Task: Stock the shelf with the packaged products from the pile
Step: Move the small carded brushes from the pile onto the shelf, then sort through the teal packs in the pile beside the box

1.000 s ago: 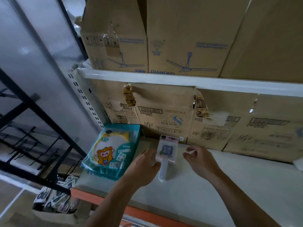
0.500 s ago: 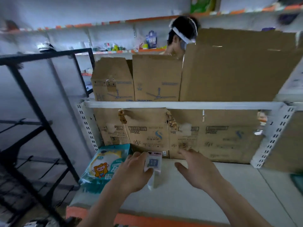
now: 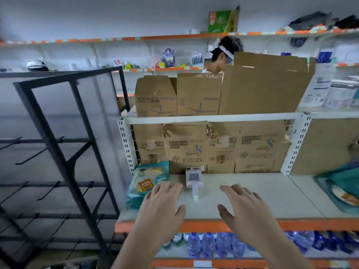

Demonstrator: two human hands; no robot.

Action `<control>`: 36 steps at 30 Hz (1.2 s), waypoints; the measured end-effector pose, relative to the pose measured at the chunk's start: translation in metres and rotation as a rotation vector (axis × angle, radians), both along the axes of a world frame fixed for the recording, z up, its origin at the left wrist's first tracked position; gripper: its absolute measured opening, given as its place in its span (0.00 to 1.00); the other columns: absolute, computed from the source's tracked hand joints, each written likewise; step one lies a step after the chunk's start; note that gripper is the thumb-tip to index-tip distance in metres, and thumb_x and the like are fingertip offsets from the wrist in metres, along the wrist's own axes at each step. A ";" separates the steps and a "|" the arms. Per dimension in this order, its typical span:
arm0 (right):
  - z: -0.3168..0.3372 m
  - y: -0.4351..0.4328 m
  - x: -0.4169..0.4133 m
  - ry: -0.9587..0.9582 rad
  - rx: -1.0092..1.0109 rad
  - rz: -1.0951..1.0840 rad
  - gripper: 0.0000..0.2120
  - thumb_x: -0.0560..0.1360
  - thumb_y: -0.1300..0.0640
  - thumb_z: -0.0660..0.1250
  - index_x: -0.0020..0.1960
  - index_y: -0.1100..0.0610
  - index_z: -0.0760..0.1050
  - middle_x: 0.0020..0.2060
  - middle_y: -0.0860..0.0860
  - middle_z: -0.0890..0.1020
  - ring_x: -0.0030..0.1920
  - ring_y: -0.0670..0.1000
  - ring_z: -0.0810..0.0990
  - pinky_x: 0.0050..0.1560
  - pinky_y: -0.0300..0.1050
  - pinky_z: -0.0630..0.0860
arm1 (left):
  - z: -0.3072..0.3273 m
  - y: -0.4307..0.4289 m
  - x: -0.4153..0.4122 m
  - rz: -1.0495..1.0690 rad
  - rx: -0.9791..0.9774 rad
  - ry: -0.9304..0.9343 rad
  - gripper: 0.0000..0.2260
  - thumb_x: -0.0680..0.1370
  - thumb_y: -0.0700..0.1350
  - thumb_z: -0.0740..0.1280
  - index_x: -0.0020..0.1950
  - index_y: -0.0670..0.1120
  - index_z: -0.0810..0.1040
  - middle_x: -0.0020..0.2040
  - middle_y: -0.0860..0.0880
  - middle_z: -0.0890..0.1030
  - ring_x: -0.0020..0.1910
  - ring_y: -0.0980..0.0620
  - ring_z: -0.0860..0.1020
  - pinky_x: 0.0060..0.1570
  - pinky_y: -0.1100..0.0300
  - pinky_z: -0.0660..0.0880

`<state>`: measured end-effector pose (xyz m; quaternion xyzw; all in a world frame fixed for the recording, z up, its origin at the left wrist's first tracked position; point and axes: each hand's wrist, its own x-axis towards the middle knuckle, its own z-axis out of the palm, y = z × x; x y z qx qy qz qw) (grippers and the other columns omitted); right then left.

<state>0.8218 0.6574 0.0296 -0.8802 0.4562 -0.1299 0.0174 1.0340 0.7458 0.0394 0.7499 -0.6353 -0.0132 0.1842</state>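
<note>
A small pink packaged product with a white handle (image 3: 193, 181) lies on the grey shelf board (image 3: 262, 199), free of both hands. Left of it a teal package with a cartoon animal (image 3: 147, 181) leans against the shelf's left end. My left hand (image 3: 163, 206) hovers over the shelf's front, fingers spread and holding nothing, its fingertips close to the teal package. My right hand (image 3: 244, 208) hovers to the right of the pink product, also spread and empty.
Cardboard boxes (image 3: 209, 148) line the back of the shelf and more stand on the board above (image 3: 198, 94). Another teal package (image 3: 343, 189) lies at the right edge. Water bottles (image 3: 213, 243) fill the shelf below. A black metal rack (image 3: 64, 152) stands left. A person (image 3: 223, 53) is behind the boxes.
My left hand has let go of the pink product, which now lies on the shelf. Both hands have pulled back toward the shelf's front edge, and my view has risen and backed away.
</note>
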 end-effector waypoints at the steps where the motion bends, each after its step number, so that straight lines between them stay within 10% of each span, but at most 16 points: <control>1: 0.001 0.007 0.002 0.007 -0.005 -0.002 0.24 0.82 0.41 0.57 0.75 0.47 0.64 0.63 0.43 0.75 0.63 0.46 0.75 0.67 0.42 0.67 | 0.000 0.006 0.003 0.005 -0.008 0.008 0.22 0.82 0.57 0.59 0.75 0.57 0.62 0.71 0.58 0.65 0.73 0.55 0.61 0.72 0.55 0.63; 16: 0.002 0.044 -0.021 0.128 -0.058 -0.026 0.22 0.80 0.44 0.60 0.72 0.49 0.69 0.63 0.47 0.76 0.62 0.50 0.77 0.68 0.48 0.68 | -0.014 0.035 -0.029 -0.027 -0.005 -0.033 0.21 0.82 0.55 0.61 0.74 0.54 0.66 0.69 0.56 0.69 0.70 0.51 0.67 0.67 0.55 0.66; 36: -0.013 0.018 -0.292 0.134 0.023 -0.480 0.20 0.81 0.42 0.58 0.71 0.47 0.67 0.64 0.46 0.74 0.67 0.50 0.74 0.67 0.47 0.66 | -0.028 -0.086 -0.285 -0.508 -0.018 -0.139 0.20 0.82 0.55 0.57 0.74 0.55 0.65 0.67 0.56 0.70 0.67 0.53 0.68 0.66 0.57 0.67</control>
